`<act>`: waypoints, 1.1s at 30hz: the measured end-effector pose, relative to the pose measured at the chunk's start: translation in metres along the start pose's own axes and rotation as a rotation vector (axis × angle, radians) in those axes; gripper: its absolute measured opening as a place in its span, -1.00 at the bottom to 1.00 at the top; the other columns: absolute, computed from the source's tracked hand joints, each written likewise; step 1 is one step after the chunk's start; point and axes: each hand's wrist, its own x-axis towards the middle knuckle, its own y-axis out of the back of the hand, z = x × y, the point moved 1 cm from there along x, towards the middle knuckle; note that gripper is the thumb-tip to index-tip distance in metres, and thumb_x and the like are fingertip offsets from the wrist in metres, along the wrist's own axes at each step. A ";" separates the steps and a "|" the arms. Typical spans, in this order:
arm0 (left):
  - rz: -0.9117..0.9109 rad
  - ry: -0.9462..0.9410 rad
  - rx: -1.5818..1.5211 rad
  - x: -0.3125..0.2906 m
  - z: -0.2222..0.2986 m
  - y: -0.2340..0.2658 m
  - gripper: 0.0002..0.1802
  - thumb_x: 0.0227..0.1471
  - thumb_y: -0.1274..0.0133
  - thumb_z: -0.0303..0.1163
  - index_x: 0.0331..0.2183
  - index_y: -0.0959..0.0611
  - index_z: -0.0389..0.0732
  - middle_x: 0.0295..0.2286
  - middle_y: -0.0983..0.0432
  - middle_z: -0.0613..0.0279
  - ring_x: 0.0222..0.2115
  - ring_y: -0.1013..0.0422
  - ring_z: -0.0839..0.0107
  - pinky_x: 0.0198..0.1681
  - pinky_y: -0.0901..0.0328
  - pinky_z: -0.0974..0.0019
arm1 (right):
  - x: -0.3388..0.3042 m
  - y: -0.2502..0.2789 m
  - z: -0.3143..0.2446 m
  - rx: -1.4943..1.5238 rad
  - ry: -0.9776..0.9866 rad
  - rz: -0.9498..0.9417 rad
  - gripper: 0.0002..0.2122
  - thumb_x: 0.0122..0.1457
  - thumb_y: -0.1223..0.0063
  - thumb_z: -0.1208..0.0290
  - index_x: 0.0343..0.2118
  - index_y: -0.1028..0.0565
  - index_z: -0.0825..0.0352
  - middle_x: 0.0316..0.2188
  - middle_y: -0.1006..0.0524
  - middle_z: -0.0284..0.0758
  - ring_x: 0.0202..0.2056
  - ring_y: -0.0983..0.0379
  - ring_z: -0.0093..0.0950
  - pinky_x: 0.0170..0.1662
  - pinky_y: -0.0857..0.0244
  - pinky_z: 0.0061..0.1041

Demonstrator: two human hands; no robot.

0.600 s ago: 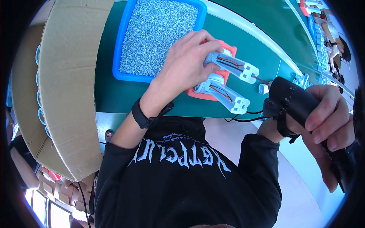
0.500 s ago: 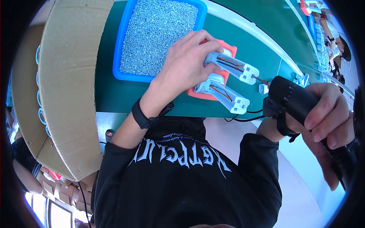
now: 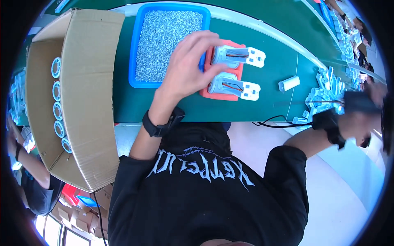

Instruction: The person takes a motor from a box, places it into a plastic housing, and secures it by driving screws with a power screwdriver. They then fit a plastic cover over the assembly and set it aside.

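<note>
Two white plastic housings with wires inside, an upper one (image 3: 255, 57) and a lower one (image 3: 249, 91), lie side by side in a red foam holder (image 3: 239, 73). Over the holder's left side is my left hand (image 3: 186, 67), open, fingers and thumb apart near the upper housing; whether a fingertip touches it I cannot tell. Far to the right, blurred by motion, my right hand (image 3: 363, 123) is closed on a black electric screwdriver (image 3: 356, 102). Its thin bit points left, away from the housings. Behind my left hand stands a blue tray (image 3: 133, 61) full of small metal screws (image 3: 164, 41).
A cardboard box (image 3: 94, 90) with several white rings (image 3: 57, 91) stands at the left. One white plastic cover (image 3: 289, 84) lies right of the holder, before a pile of white parts (image 3: 326, 92). A black cable (image 3: 271, 125) crosses the table's front edge. Other people work at both sides.
The screwdriver's bit was at the upper housing's end; my right hand has drawn it away to the right. My left hand has loosened from the upper housing, which now lies flatter in the holder.
</note>
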 end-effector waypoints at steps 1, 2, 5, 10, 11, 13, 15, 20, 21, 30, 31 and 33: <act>-0.063 -0.127 0.027 -0.004 0.002 0.005 -0.57 -0.30 -0.34 -0.30 -0.28 -0.61 -0.11 -0.12 -0.43 0.21 -0.05 -0.34 0.15 -0.03 -0.27 0.18 | -0.007 -0.006 0.042 -0.217 -0.134 0.040 -0.52 0.14 0.01 0.04 -0.06 -0.29 0.36 -0.46 -0.42 -0.30 -0.44 -0.40 -0.47 -0.38 -0.31 -0.55; -0.121 -0.256 0.058 -0.008 0.005 0.012 -0.57 -0.31 -0.33 -0.28 -0.29 -0.61 -0.12 -0.11 -0.43 0.21 -0.04 -0.33 0.13 -0.01 -0.24 0.15 | -0.014 -0.014 0.082 -0.451 -0.279 0.046 -0.61 0.18 0.07 0.14 -0.11 -0.33 0.39 -0.51 -0.42 -0.32 -0.48 -0.39 -0.51 -0.38 -0.29 -0.57; -0.220 -0.399 0.179 -0.011 0.009 0.003 -0.56 -0.35 -0.34 -0.24 -0.32 -0.61 -0.13 -0.08 -0.41 0.22 0.00 -0.29 0.09 0.05 -0.17 0.09 | -0.046 -0.040 0.197 -0.588 -0.701 0.075 -0.58 -0.02 -0.19 0.40 -0.13 -0.28 0.38 -0.54 -0.43 -0.37 -0.54 -0.42 -0.54 -0.44 -0.29 -0.54; -0.193 -0.258 0.070 -0.018 -0.002 -0.018 -0.50 -0.33 -0.36 -0.25 -0.25 -0.60 -0.18 -0.11 -0.45 0.17 -0.05 -0.35 0.09 0.04 -0.21 0.11 | -0.087 -0.031 0.281 -0.785 -0.376 -0.013 -0.48 -0.03 -0.23 0.41 -0.05 -0.20 0.39 -0.47 -0.43 -0.28 -0.61 -0.40 -0.53 -0.54 -0.31 -0.54; -0.173 -0.119 -0.081 -0.020 -0.006 -0.012 -0.48 -0.30 -0.35 -0.26 -0.22 -0.58 -0.20 -0.14 -0.47 0.16 -0.08 -0.38 0.12 0.02 -0.24 0.12 | -0.085 -0.041 0.272 -0.760 -0.514 0.003 -0.48 0.00 -0.21 0.42 -0.03 -0.18 0.39 -0.46 -0.42 -0.29 -0.60 -0.40 -0.54 -0.54 -0.32 -0.54; -0.146 0.014 -0.214 -0.012 -0.005 0.000 -0.46 -0.27 -0.34 -0.26 -0.18 -0.57 -0.23 -0.16 -0.48 0.14 -0.10 -0.41 0.15 0.00 -0.26 0.14 | -0.087 -0.053 0.264 -0.719 -0.642 0.010 -0.48 0.02 -0.19 0.43 -0.01 -0.16 0.38 -0.45 -0.42 -0.29 -0.59 -0.40 -0.55 -0.54 -0.33 -0.55; 0.315 0.050 -1.087 0.022 0.011 0.005 -0.41 -0.19 -0.31 -0.28 -0.12 -0.50 -0.35 -0.23 -0.52 0.13 -0.16 -0.44 0.29 -0.07 -0.32 0.20 | -0.089 -0.049 0.251 -0.559 -0.694 0.068 -0.59 0.05 -0.11 0.50 -0.07 -0.20 0.36 -0.47 -0.40 -0.33 -0.57 -0.39 -0.57 -0.52 -0.33 -0.57; 0.223 -0.536 0.462 0.242 0.030 0.074 -0.54 -0.06 -0.15 -0.23 -0.09 -0.52 -0.20 -0.22 -0.50 0.18 -0.20 -0.44 0.23 -0.08 -0.29 0.04 | -0.103 -0.027 0.264 -0.263 -0.690 0.093 -0.56 0.10 -0.06 0.55 0.01 -0.16 0.35 -0.52 -0.41 -0.33 -0.62 -0.40 -0.56 -0.56 -0.35 -0.54; 0.141 -0.570 0.943 0.279 0.014 0.076 -0.55 -0.09 -0.13 -0.20 -0.14 -0.54 -0.20 -0.25 -0.52 0.14 -0.27 -0.46 0.15 -0.17 -0.33 0.04 | -0.101 -0.029 0.262 -0.258 -0.683 0.085 -0.56 0.10 -0.06 0.55 0.01 -0.16 0.35 -0.52 -0.41 -0.33 -0.62 -0.40 -0.56 -0.56 -0.35 -0.54; -0.309 -0.184 1.827 0.436 -0.134 -0.006 -0.65 0.09 0.07 -0.36 -0.04 -0.51 0.02 -0.09 -0.42 0.42 0.07 -0.22 0.35 0.14 0.19 -0.42 | -0.094 -0.029 0.262 -0.404 -0.741 0.012 -0.52 0.06 -0.08 0.57 0.02 -0.12 0.41 -0.55 -0.42 -0.32 -0.60 -0.47 -0.52 -0.52 -0.39 -0.51; -0.297 -0.231 1.850 0.442 -0.142 -0.013 -0.65 0.11 0.10 -0.35 -0.03 -0.51 0.04 -0.08 -0.41 0.44 0.08 -0.20 0.38 0.16 0.23 -0.41 | -0.093 -0.028 0.260 -0.405 -0.743 0.022 -0.52 0.06 -0.08 0.57 0.02 -0.12 0.41 -0.55 -0.42 -0.32 -0.60 -0.47 -0.52 -0.52 -0.39 -0.51; -0.289 -0.281 1.867 0.451 -0.155 -0.022 -0.65 0.14 0.14 -0.34 -0.02 -0.51 0.05 -0.07 -0.40 0.46 0.09 -0.19 0.40 0.18 0.27 -0.40 | -0.092 -0.027 0.258 -0.430 -0.752 0.026 -0.52 0.06 -0.08 0.57 0.00 -0.12 0.41 -0.56 -0.43 -0.32 -0.59 -0.48 -0.51 -0.51 -0.40 -0.51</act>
